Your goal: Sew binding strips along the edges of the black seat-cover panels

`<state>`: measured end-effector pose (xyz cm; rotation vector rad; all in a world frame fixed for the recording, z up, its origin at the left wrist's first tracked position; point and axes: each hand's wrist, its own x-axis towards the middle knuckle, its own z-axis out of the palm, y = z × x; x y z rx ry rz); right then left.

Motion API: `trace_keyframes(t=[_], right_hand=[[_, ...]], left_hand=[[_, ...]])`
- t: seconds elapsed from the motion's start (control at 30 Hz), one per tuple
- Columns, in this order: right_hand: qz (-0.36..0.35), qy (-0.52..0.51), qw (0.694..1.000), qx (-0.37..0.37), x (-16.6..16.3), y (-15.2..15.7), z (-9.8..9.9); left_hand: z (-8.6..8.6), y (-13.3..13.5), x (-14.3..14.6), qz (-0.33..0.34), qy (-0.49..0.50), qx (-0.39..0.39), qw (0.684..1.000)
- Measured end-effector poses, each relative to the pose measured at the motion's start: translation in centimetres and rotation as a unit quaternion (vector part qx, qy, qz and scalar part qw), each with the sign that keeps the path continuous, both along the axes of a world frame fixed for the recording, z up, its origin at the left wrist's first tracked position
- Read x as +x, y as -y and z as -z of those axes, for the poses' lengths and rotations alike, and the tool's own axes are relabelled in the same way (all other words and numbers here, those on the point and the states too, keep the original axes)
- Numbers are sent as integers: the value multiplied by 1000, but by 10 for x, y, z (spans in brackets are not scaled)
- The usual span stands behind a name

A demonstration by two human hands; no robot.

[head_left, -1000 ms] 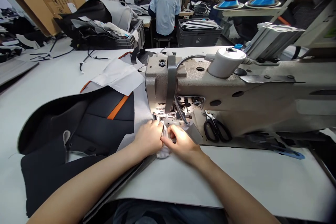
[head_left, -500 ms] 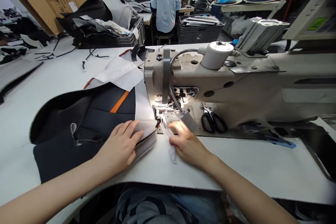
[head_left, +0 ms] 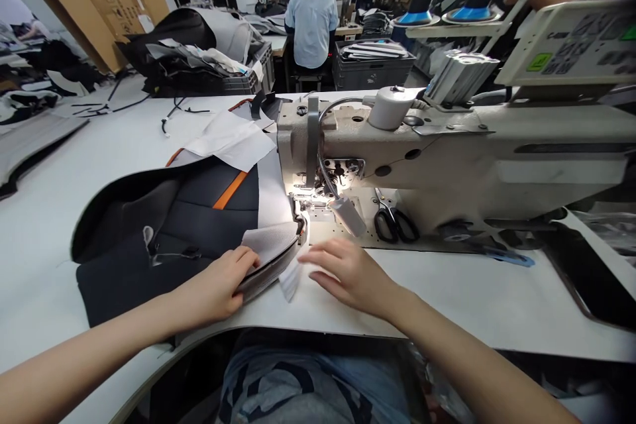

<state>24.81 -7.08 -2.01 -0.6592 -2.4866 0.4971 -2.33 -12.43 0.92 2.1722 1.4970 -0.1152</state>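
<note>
A dark padded fabric cover (head_left: 213, 225) with an orange stripe and light grey mesh border lies left of the sewing machine (head_left: 342, 132). Its right edge reaches the lit needle area (head_left: 318, 197). My left hand (head_left: 221, 285) grips the cover's near edge, fingers on top and the thumb lower down at the side. A white strip (head_left: 291, 276) hangs from the corner by the needle onto the table. Just right of that strip, my right hand (head_left: 350, 275) is held with thumb and fingers apart, nothing visible in it.
Black-handled scissors (head_left: 395, 222) lie on the machine bed beside the small lamp (head_left: 348, 216). A blue tool (head_left: 511, 257) is farther right. White cloth (head_left: 228, 139) lies behind the cover. Beyond the table (head_left: 119, 146), a person (head_left: 312, 20) sits near a grey crate (head_left: 372, 69).
My right hand has let go of the white strip, which now swings lower left. My left hand has slid back toward me along the cover's edge. The view has turned slightly right.
</note>
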Motion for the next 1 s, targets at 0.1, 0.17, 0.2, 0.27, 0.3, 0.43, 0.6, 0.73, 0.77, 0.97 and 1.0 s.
trace_keyframes(t=[0.1, 0.17, 0.2, 0.27, 0.3, 0.43, 0.6, 0.73, 0.77, 0.97, 1.0], right_hand=[[23, 97, 993, 62, -37, -26, -1], [21, 176, 977, 116, -55, -35, -4], [17, 204, 968, 144, -62, -38, -5], [12, 228, 955, 189, -72, -40, -4], [9, 224, 953, 204, -75, -39, 0], [6, 157, 965, 212, -84, -29, 31], [179, 81, 976, 92, -59, -12, 52], [242, 134, 960, -44, -12, -9, 46], [247, 149, 955, -66, -4, -9, 45], [248, 190, 944, -104, 2, 6, 41], [220, 199, 948, -117, 1, 9, 40]], left_hand=[[-9, 1, 0, -8, 26, -4, 1000], [-21, -2, 7, 15, -11, 49, 999], [-27, -3, 13, 40, -47, 80, 995], [-35, -6, 30, 106, -123, 125, 979], [-36, -7, 40, 143, -144, 137, 970], [-18, -4, 70, 210, -135, 128, 960], [8, -2, 71, 136, -136, 18, 981], [6, -11, 64, 66, -76, -11, 995], [6, -13, 64, 58, -79, -15, 995], [11, -15, 79, 45, -174, -7, 984], [13, -14, 80, 44, -181, -6, 983]])
